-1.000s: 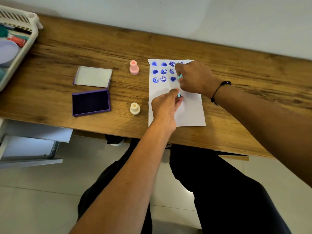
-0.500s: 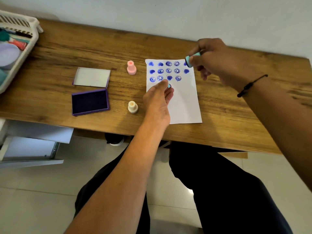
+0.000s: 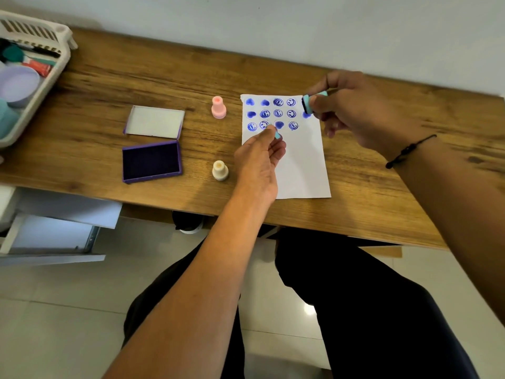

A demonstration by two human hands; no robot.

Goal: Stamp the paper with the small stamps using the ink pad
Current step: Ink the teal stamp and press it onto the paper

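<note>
A white paper (image 3: 300,165) lies on the wooden desk (image 3: 136,72), its top part filled with rows of blue heart and smiley prints. My right hand (image 3: 355,110) is raised over the paper's upper right corner, shut on a teal stamp (image 3: 313,101) turned sideways with its inked face pointing left. My left hand (image 3: 259,162) rests on the paper's left side, holding a small blue stamp (image 3: 277,135) at the fingertips, just below the third row. The open purple ink pad (image 3: 151,161) sits to the left, with its lid (image 3: 155,122) behind it.
A pink stamp (image 3: 218,107) and a cream stamp (image 3: 220,170) stand upright between the ink pad and the paper. A white basket (image 3: 54,64) with supplies sits at the desk's far left. A white drawer unit (image 3: 49,231) is below the desk edge.
My right hand lifted the teal stamp off the paper, up and to the right, leaving a new heart print. My left hand slid slightly up the paper's left side.
</note>
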